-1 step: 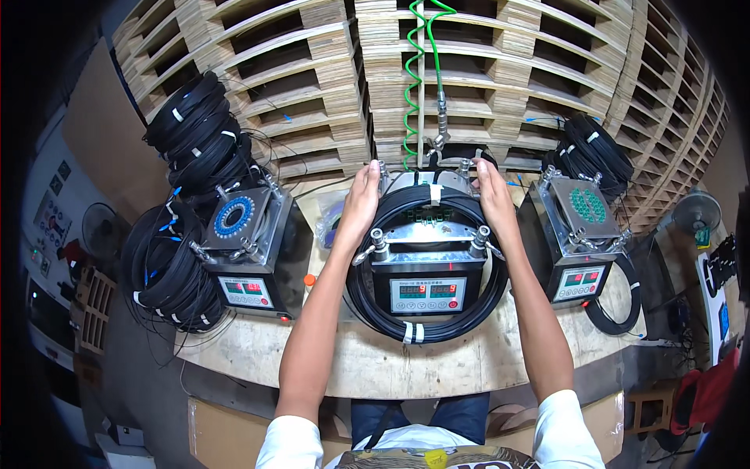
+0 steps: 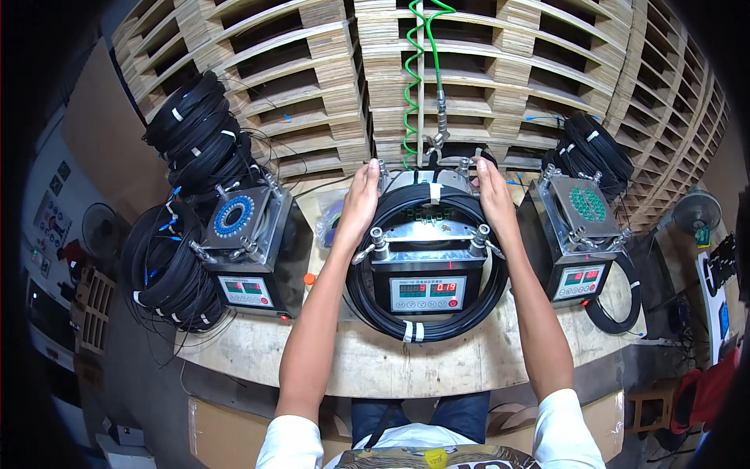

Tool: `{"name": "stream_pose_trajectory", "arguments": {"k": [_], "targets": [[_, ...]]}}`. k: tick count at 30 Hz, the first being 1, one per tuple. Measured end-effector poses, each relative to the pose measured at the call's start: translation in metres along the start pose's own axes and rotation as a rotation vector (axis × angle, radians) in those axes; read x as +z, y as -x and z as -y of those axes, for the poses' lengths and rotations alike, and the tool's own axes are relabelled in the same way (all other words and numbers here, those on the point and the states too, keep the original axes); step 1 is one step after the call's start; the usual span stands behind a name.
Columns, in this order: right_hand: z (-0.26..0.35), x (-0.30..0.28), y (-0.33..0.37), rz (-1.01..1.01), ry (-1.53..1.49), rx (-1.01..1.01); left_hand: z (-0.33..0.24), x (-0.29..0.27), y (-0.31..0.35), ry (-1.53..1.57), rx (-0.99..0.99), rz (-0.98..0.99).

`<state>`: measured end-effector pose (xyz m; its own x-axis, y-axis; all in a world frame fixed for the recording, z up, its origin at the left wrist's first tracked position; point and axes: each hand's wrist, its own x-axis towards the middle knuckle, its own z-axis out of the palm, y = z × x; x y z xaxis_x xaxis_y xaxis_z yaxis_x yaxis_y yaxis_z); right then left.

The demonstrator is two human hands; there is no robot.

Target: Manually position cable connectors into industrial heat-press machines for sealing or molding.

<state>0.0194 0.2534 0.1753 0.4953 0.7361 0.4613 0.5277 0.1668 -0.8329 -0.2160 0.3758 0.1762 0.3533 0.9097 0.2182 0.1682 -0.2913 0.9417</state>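
Note:
In front of me a black polishing machine (image 2: 383, 275) carries a metal plate (image 2: 428, 233) on corner clamp posts, with green connectors (image 2: 426, 215) at its middle. Around it hangs a black cable coil (image 2: 414, 331) tied with white tape. My left hand (image 2: 362, 205) is closed at the rear left clamp (image 2: 383, 170), fingers pressed together against it. At the rear right clamp (image 2: 466, 166), my right hand (image 2: 493, 192) is closed the same way. The clamp levers and some fingers are hidden. A lit display (image 2: 426, 291) faces me.
Similar machines stand left (image 2: 248, 270) and right (image 2: 574, 258), holding blue and green connector rings. Black cable coils (image 2: 183, 133) pile at the far left, with another stack (image 2: 590, 152) far right. Behind rise wooden pallets (image 2: 328, 78) and a green coiled air hose (image 2: 412, 94). An orange cap (image 2: 309, 279) lies by my left forearm.
The red digits on the middle machine's display differ, as do those on the side machines. Both hands keep their places.

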Motion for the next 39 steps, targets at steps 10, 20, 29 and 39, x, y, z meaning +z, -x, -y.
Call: {"name": "stream_pose_trajectory", "arguments": {"k": [10, 20, 29, 39], "targets": [[-0.007, 0.000, -0.004, 0.049, -0.012, 0.045, -0.005, -0.001, 0.000, -0.014, -0.023, 0.009], [-0.009, -0.003, -0.006, 0.101, 0.025, 0.154, -0.005, -0.002, 0.001, -0.024, -0.027, 0.036], [-0.016, -0.002, -0.008, 0.115, 0.061, 0.150, -0.003, 0.000, 0.001, -0.016, -0.041, 0.026], [-0.005, -0.003, -0.008, 0.160, 0.088, 0.205, 0.002, -0.003, 0.000, -0.034, -0.015, 0.004]]}}
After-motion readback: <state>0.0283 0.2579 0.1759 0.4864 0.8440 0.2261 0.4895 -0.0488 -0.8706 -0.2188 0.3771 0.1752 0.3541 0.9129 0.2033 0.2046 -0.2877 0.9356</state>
